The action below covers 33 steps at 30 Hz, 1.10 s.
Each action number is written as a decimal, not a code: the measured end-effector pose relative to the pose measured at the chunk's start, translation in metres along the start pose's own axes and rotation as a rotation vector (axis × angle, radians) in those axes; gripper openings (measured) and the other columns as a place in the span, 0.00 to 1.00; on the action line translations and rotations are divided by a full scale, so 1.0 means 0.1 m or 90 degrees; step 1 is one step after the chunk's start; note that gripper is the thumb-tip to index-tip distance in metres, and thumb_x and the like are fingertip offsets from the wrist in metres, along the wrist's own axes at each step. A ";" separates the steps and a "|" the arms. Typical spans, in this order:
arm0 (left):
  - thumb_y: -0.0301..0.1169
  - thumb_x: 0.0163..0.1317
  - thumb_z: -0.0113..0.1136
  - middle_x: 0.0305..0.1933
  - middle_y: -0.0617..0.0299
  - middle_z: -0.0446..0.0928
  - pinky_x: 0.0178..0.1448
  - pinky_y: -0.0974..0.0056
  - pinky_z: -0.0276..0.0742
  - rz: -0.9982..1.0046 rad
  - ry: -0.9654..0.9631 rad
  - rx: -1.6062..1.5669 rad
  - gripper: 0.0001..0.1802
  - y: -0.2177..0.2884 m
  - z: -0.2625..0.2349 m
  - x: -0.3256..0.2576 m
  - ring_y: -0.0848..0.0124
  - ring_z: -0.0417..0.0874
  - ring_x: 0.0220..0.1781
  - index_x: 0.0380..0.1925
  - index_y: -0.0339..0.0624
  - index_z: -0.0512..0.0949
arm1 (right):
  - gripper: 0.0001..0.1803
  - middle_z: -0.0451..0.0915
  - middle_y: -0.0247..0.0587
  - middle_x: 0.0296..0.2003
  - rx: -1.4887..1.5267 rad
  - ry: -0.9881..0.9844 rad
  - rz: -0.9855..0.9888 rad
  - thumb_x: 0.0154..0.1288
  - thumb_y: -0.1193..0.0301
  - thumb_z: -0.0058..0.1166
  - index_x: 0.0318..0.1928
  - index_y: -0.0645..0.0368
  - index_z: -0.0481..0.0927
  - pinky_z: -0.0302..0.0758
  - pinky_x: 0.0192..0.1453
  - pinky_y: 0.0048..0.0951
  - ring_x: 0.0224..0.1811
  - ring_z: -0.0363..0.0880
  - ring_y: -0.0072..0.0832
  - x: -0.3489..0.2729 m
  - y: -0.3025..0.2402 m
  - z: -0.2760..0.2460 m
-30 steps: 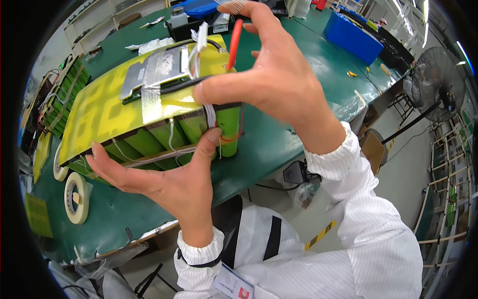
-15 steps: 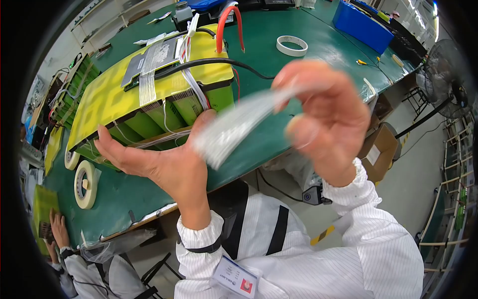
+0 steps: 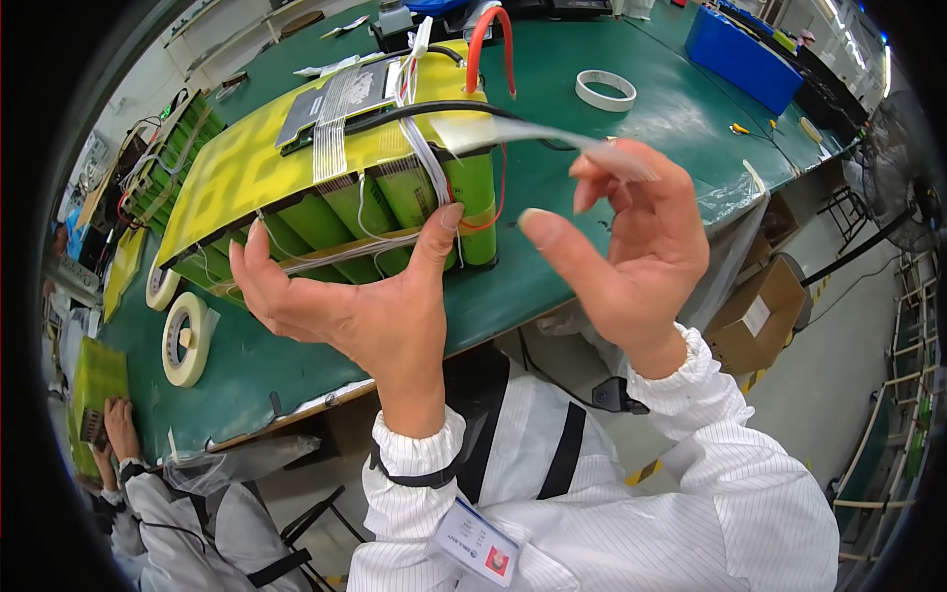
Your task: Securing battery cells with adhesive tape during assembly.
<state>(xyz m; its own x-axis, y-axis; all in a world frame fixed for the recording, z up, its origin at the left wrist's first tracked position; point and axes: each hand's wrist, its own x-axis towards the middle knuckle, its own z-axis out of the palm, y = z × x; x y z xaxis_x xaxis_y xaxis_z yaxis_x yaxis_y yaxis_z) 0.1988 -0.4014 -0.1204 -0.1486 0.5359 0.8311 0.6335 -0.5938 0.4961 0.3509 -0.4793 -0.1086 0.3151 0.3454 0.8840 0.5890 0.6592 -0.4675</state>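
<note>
A large battery pack [image 3: 326, 212] of green cells, with a yellow sheet on top, stands before me on the green table. My left hand [image 3: 365, 306] is spread against its near side, thumb and fingers far apart, touching the white wires [image 3: 345, 255] that run along the cells. A strip of translucent tape [image 3: 533, 131], partly blurred, stretches from the pack's upper right corner to my right hand [image 3: 641, 237]. The strip's end lies at the bent fingers of that hand, whose thumb stands apart. Similar tape [image 3: 330, 128] crosses the grey circuit module [image 3: 335, 102] on top.
Two tape rolls [image 3: 187, 338] lie left of the pack, and a white roll [image 3: 605, 91] lies beyond it. A blue box [image 3: 745, 59] stands at the far right. Black and red cables [image 3: 490, 44] stick out of the pack. A co-worker's hand [image 3: 121, 427] touches another yellow pack at lower left.
The tape strip has swung up from in front of the pack to its top right corner. My right hand's thumb has spread from its fingers. The whole view has shifted slightly.
</note>
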 end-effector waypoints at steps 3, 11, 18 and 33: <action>0.55 0.34 0.84 0.71 0.45 0.51 0.75 0.39 0.42 -0.010 -0.007 0.006 0.68 -0.02 0.02 -0.02 0.46 0.48 0.76 0.69 0.38 0.51 | 0.41 0.74 0.46 0.54 -0.201 0.029 -0.148 0.40 0.73 0.77 0.59 0.57 0.73 0.69 0.54 0.34 0.52 0.71 0.35 0.11 0.05 0.17; 0.54 0.32 0.85 0.72 0.44 0.52 0.75 0.40 0.44 -0.011 -0.034 0.025 0.68 -0.07 -0.07 0.02 0.45 0.50 0.75 0.69 0.40 0.53 | 0.56 0.58 0.54 0.66 -0.298 -0.077 -0.204 0.40 0.66 0.81 0.68 0.60 0.59 0.68 0.66 0.37 0.67 0.63 0.42 0.17 0.16 0.21; 0.51 0.31 0.86 0.70 0.49 0.55 0.73 0.45 0.48 0.017 -0.041 0.032 0.67 -0.12 -0.11 0.08 0.48 0.54 0.73 0.69 0.41 0.54 | 0.57 0.55 0.54 0.67 -0.271 -0.066 -0.168 0.41 0.63 0.82 0.68 0.60 0.57 0.67 0.68 0.38 0.70 0.59 0.42 0.12 0.22 0.27; 0.42 0.35 0.86 0.70 0.49 0.55 0.75 0.47 0.48 -0.013 -0.044 -0.028 0.65 -0.23 -0.19 0.11 0.50 0.53 0.73 0.70 0.39 0.53 | 0.61 0.50 0.57 0.69 -0.242 0.013 -0.184 0.29 0.65 0.81 0.68 0.53 0.60 0.54 0.66 0.49 0.69 0.51 0.51 0.08 0.34 0.42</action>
<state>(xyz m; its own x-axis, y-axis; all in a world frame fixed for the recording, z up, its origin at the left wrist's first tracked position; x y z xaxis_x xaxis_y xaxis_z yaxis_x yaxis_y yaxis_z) 0.1681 -0.3933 -0.1174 -0.1077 0.5870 0.8024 0.5964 -0.6076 0.5245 0.3418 -0.4260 -0.1176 0.1113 0.1679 0.9795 0.8842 0.4332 -0.1747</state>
